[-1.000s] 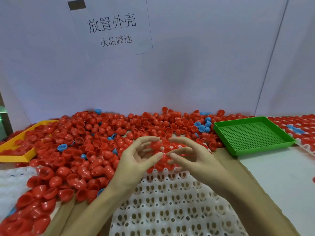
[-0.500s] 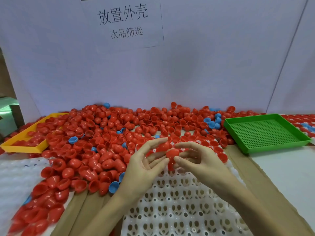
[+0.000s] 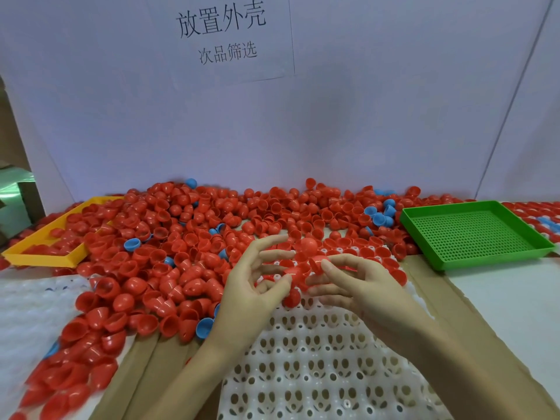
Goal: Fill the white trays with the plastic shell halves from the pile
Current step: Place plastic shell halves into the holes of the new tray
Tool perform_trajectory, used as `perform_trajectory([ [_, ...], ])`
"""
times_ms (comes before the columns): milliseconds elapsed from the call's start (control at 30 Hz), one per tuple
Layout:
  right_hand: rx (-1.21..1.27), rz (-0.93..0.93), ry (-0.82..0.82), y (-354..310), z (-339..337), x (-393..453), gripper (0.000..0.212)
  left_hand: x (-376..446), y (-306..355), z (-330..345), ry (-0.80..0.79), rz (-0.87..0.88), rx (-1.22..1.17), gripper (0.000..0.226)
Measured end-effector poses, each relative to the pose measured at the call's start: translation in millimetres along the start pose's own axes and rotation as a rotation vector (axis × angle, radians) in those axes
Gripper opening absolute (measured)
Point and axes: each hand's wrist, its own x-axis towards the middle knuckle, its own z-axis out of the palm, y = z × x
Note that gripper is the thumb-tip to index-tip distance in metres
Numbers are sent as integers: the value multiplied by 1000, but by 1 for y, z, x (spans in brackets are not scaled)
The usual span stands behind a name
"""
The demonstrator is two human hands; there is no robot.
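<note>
A big pile of red shell halves (image 3: 181, 237), with a few blue ones (image 3: 132, 245) mixed in, covers the table's back and left. A white tray (image 3: 318, 365) with rows of holed cups lies in front of me; its far rows hold red halves. Both hands meet over the tray's far end. My left hand (image 3: 257, 289) pinches a red shell half (image 3: 293, 270) between thumb and fingertip. My right hand (image 3: 360, 286) grips another red shell half (image 3: 315, 265) with its fingertips. The two shells nearly touch.
A green perforated tray (image 3: 472, 234) sits at the right, a yellow tray (image 3: 45, 253) partly under shells at the left. Another tray filled with shells (image 3: 539, 213) shows at the far right edge. Brown cardboard (image 3: 472, 322) lies under the white tray. A white wall with a paper sign (image 3: 224, 34) stands behind.
The view has tilted and shifted a little. Both hands stay together over the tray's far rows, fingers working the red shells; the left fingers have spread wider.
</note>
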Motion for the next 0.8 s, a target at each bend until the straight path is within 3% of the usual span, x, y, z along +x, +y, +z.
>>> perform_trajectory([
  [100, 104, 71, -28, -4, -1, 0, 39, 3, 2, -5, 71, 22, 43, 36],
  [300, 220, 155, -87, -6, -2, -1, 51, 13, -10, -26, 198, 68, 533, 21],
  [467, 202, 181, -141, -6, 0, -2, 35, 14, -13, -31, 184, 142, 770, 22],
  [567, 193, 216, -168, -6, 2, -2, 42, 11, -3, -25, -24, 326, 652, 35],
  [633, 197, 245, -201, -5, 2, -2, 45, 6, 2, -16, -164, 356, 507, 41],
  [800, 153, 261, -241, -1, -1, 1, 57, -3, 3, -5, -118, 223, 282, 29],
])
